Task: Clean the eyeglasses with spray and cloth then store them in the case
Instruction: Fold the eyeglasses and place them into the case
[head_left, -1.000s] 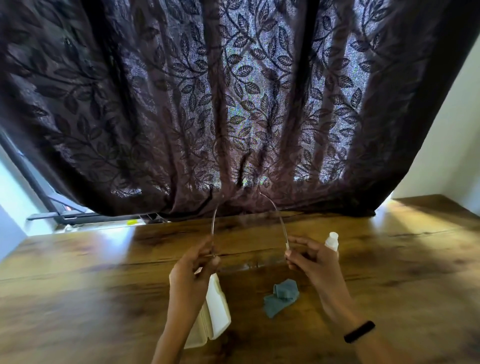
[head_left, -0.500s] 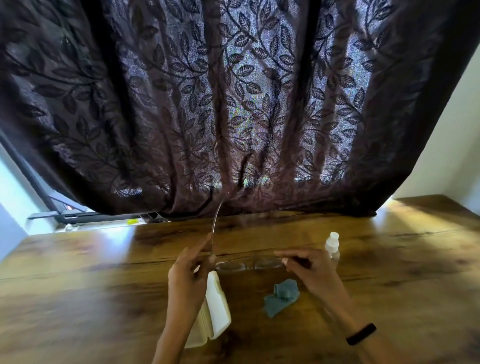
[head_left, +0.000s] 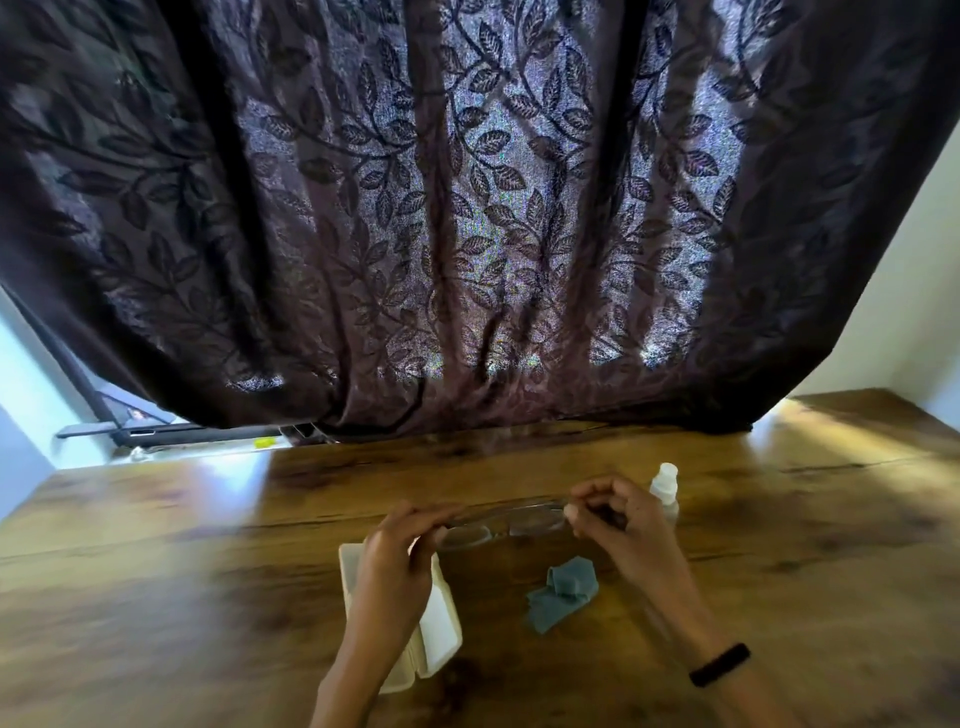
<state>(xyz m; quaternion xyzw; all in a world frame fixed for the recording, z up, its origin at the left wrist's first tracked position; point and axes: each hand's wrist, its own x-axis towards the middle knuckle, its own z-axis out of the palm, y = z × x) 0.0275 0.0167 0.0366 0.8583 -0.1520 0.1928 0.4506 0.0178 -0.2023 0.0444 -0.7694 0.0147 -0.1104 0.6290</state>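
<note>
Above the table (head_left: 779, 597), both hands (head_left: 395, 561) pinch blurred clear eyeglasses (head_left: 501, 525); left forearm half-hides the case (head_left: 441, 629)

One pair of eyeglasses (head_left: 501, 525), one case (head_left: 441, 623), one cloth (head_left: 561, 592), one spray bottle (head_left: 665, 483), two hands.

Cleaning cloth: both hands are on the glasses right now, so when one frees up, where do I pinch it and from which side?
Pinch the raised, bunched fold at the far right end of the cleaning cloth, coming straight down from above with the right hand, which is nearer. That end stands up off the wooden table; the near left end lies flat and offers little to catch.
</note>
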